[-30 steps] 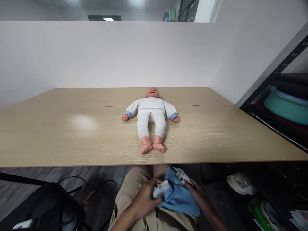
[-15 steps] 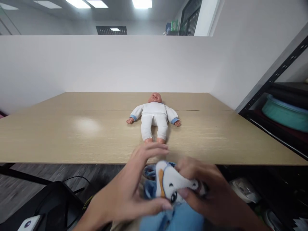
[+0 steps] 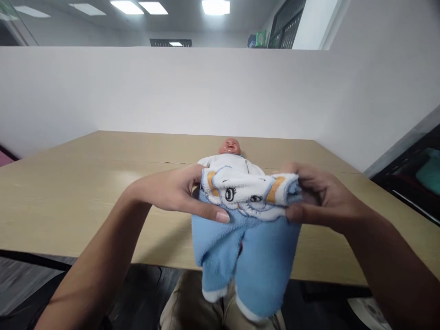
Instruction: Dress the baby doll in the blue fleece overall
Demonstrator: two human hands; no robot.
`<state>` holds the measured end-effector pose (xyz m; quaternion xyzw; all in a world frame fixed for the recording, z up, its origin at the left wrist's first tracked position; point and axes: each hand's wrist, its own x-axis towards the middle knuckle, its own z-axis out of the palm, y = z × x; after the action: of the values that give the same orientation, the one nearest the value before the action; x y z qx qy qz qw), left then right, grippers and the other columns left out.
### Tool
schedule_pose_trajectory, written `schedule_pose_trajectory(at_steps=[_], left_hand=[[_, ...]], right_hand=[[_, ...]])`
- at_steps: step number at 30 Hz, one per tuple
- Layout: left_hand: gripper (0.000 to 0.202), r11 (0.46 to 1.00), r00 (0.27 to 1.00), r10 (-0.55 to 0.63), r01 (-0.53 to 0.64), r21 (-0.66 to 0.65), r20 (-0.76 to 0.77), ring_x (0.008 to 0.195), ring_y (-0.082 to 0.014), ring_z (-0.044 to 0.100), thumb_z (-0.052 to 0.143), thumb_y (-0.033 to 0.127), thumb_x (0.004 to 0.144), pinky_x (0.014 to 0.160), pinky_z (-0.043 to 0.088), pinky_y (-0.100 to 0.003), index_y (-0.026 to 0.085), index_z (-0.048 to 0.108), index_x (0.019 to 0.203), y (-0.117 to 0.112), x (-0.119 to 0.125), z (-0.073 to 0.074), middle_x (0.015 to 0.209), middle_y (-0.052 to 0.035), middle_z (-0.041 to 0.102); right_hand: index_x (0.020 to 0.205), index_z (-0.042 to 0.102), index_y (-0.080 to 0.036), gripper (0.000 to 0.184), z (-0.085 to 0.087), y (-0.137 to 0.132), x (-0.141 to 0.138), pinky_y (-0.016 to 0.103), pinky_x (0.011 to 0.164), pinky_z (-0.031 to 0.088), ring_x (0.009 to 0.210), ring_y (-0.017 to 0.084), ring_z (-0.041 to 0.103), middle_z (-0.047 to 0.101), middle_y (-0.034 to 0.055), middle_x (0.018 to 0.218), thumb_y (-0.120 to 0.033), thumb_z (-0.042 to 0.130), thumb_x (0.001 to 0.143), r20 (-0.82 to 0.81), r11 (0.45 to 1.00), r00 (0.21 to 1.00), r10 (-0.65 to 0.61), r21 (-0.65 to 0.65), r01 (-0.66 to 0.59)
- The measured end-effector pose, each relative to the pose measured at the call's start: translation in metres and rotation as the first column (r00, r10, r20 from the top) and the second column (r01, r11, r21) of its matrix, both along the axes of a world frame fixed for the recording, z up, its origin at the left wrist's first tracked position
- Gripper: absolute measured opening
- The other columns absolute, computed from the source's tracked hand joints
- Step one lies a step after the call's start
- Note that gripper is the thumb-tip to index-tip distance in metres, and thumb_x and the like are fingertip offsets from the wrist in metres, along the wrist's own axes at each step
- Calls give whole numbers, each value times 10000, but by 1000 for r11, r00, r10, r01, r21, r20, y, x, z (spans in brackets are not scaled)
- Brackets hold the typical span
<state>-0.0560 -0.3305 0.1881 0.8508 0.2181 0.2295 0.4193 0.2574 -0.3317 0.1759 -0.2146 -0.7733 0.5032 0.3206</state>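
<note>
A fluffy blue baby romper (image 3: 264, 261) hangs from both my hands in front of me, its two legs with white cuffs pointing down. Across its bunched, folded top runs a white part with an embroidered face and orange patches. My left hand (image 3: 182, 190) grips the left end of this top, thumb in front and fingers behind. At the right end my right hand (image 3: 319, 195) pinches the cloth the same way. Just beyond the romper a baby doll (image 3: 229, 146) in white clothes lies on its back; the cloth hides its legs, and its arms are mostly covered.
The wooden table (image 3: 103, 197) reaches back to a white partition wall (image 3: 192, 91). A dark shelf (image 3: 412, 178) with a greenish item stands at the right. Below the table edge are my lap (image 3: 195, 302) and a pale round item (image 3: 367, 311) at the lower right.
My hands have lifted the bunched romper from my lap to above the table edge and moved apart. Its legs now hang open, and it covers the doll's lower part.
</note>
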Motion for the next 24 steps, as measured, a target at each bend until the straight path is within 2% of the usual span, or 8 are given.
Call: schedule_pose_trajectory(at_steps=[3,7,10,13,16,18,21,24], left_hand=[[288,1000,999,18,-18,6,37,875,-180,714,847,305,913,809,592,-257,173,736,1144,30,-2,3,949,-33,766],[315,993,989,115,-118,25,93,896,-198,730,851,442,901,821,623,-282,190,747,1060,59,13,8,912,-31,761],[378,994,994,98,-100,36,50,992,-229,747,850,488,889,906,632,-327,192,757,1106,76,22,10,994,-53,785],[504,998,998,60,-61,35,16,1005,-239,755,913,508,812,937,636,-343,196,740,1168,93,17,6,1006,-56,790],[581,1000,1000,15,-14,13,-12,921,-229,763,971,504,734,878,654,-318,212,735,1177,111,7,-4,942,-35,777],[506,1000,1000,4,-5,-9,-15,891,-229,765,959,481,762,853,656,-309,211,754,1139,120,4,-9,915,-37,772],[347,998,1000,-15,15,-54,4,913,-237,766,898,444,852,878,651,-318,201,780,1069,130,2,-12,963,-69,790],[321,992,1000,-23,25,-120,22,929,-240,764,883,452,868,877,652,-312,200,783,1039,135,1,-15,961,-70,800]], right_hand=[[1059,730,-250,273,1,44,-6,272,905,555,1044,208,704,743,-10,1047,-313,893,849,73,997,995,66,38,-69],[1374,717,-276,682,-3,92,-15,348,1022,580,1224,289,687,757,24,1275,-394,965,750,319,976,931,176,70,-208],[1513,625,-312,790,-12,108,-25,356,1126,549,1311,280,658,738,13,1359,-379,940,792,312,961,930,192,134,-243],[1556,580,-308,798,-26,117,-29,401,1191,506,1402,306,607,698,28,1445,-402,907,834,215,979,967,139,115,-167],[1570,564,-270,772,-41,125,-23,440,1180,514,1397,327,614,675,72,1482,-439,861,878,168,993,979,114,1,-116],[1547,592,-265,754,-47,131,-17,414,1159,534,1375,321,634,688,71,1466,-432,871,867,247,984,953,174,-80,-158],[1382,737,-251,688,-47,136,-13,359,1104,577,1310,318,683,768,50,1323,-368,969,745,407,944,852,328,-181,-276],[1181,825,-224,486,-43,136,-15,333,1047,610,1274,306,707,815,46,1166,-300,978,726,395,927,840,372,-198,-318]])
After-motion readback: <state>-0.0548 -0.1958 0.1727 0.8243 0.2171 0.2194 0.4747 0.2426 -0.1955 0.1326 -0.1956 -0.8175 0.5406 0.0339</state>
